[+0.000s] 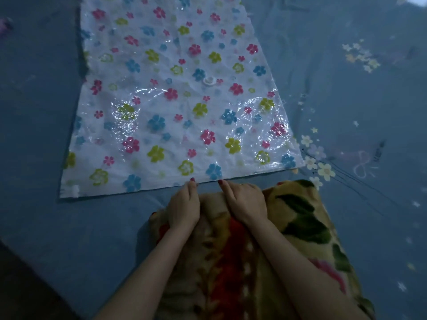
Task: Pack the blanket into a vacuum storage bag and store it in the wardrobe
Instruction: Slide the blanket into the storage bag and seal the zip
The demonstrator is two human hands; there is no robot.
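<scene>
head view: both hands, left [183,207] and right [245,200], rest flat, fingers straight, on the folded blanket [300,218]

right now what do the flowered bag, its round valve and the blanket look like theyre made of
Vacuum storage bag: thin clear plastic film printed with flowers, glossy; it shows crinkles and bright glare patches.
Valve: seemingly hard white plastic, a moulded round cap, matte.
Blanket: thick plush fleece, probably synthetic; the surface is fuzzy, takes no shine, and bulges softly under the hands.
Bedsheet underneath: matte woven cloth, likely.
</scene>
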